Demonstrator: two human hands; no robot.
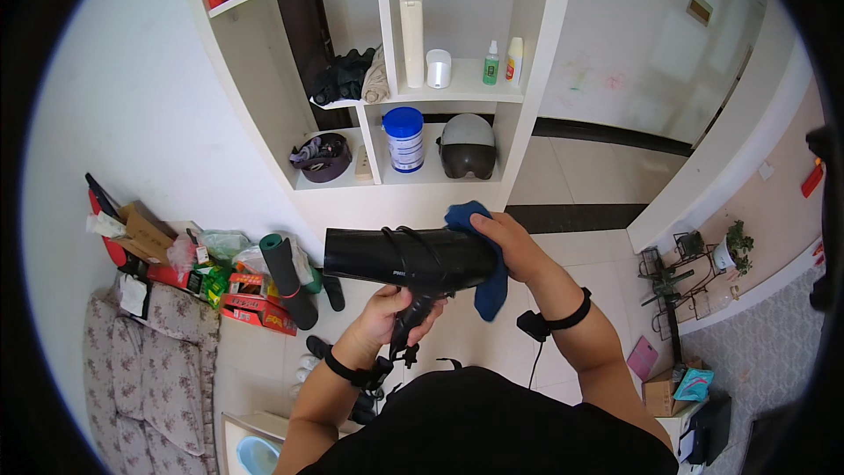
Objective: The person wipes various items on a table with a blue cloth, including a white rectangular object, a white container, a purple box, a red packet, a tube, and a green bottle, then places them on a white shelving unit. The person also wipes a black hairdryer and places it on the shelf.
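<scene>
A black hair dryer [422, 257] is held up before the shelf unit, its nozzle pointing left and its cord looped over the barrel. My left hand [399, 316] is closed around the handle, which points down. At the dryer's rear end, my right hand [508, 244] presses a dark blue cloth [491, 293] against the casing; the cloth hangs below the barrel on that side. The right palm and most of its fingers are hidden by the cloth and the dryer. Both wrists carry black straps with small devices.
A white shelf unit [455, 97] ahead bears bottles, a blue-lidded tub [403, 140] and a helmet [467, 146]. At left are a floral sofa [158, 376], boxes and a rolled mat [289, 280]. A plant stand [689, 277] stands at right; a light blue basin [258, 455] is bottom left.
</scene>
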